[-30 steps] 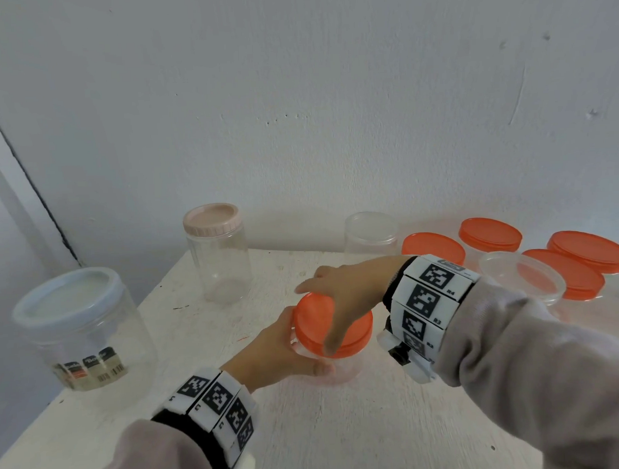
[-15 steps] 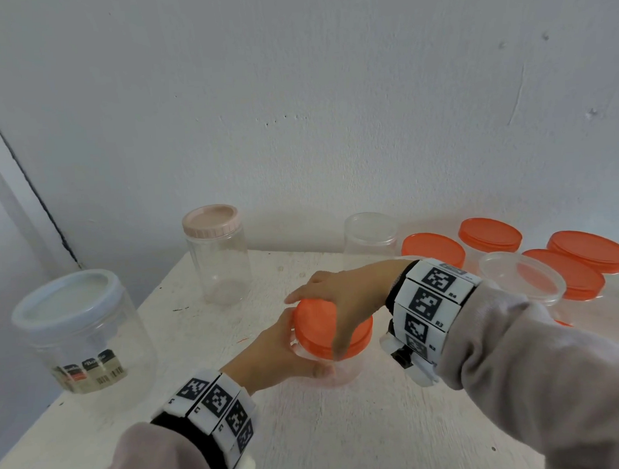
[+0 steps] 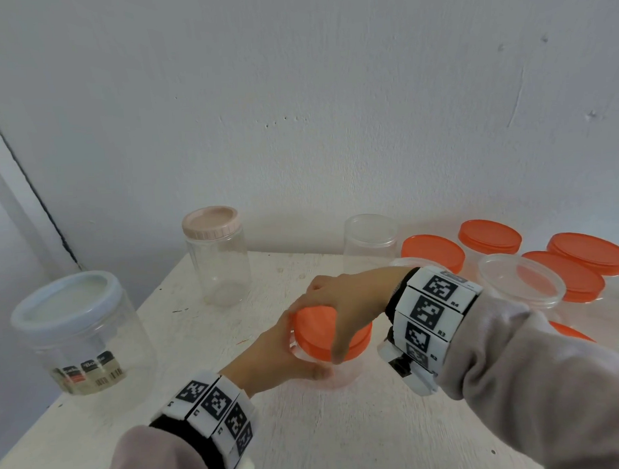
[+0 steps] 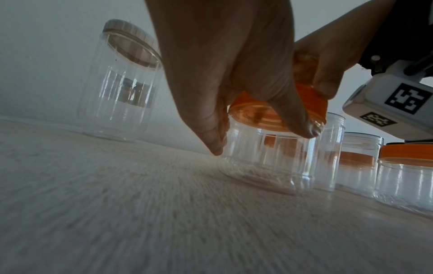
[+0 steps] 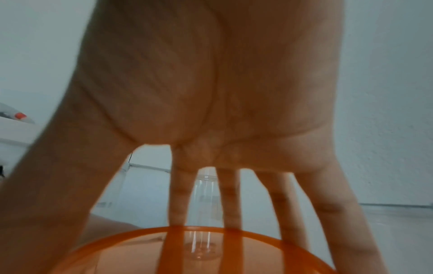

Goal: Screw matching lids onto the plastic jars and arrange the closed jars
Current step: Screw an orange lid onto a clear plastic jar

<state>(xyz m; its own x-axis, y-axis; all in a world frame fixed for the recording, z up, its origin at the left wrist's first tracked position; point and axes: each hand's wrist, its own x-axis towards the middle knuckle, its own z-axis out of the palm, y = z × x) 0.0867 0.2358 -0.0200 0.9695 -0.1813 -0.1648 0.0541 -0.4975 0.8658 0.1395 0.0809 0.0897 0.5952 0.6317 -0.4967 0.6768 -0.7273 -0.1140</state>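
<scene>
While my left hand (image 3: 270,353) grips the jar (image 4: 264,159) | right hand (image 3: 343,303) fingers curled round the orange lid (image 3: 315,328) | jar on surface (image 3: 309,429)

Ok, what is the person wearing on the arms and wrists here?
Both arms wear pale grey-beige sleeves. The left wrist band and right wrist band are rings of white blocks printed with black square code markers, over black cuffs. A white camera housing bearing similar markers hangs under the right wrist. Both hands are bare.

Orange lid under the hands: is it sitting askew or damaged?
In the left wrist view the orange lid looks tilted on its clear jar, though wide-angle distortion may cause that. No damage shows.
</scene>
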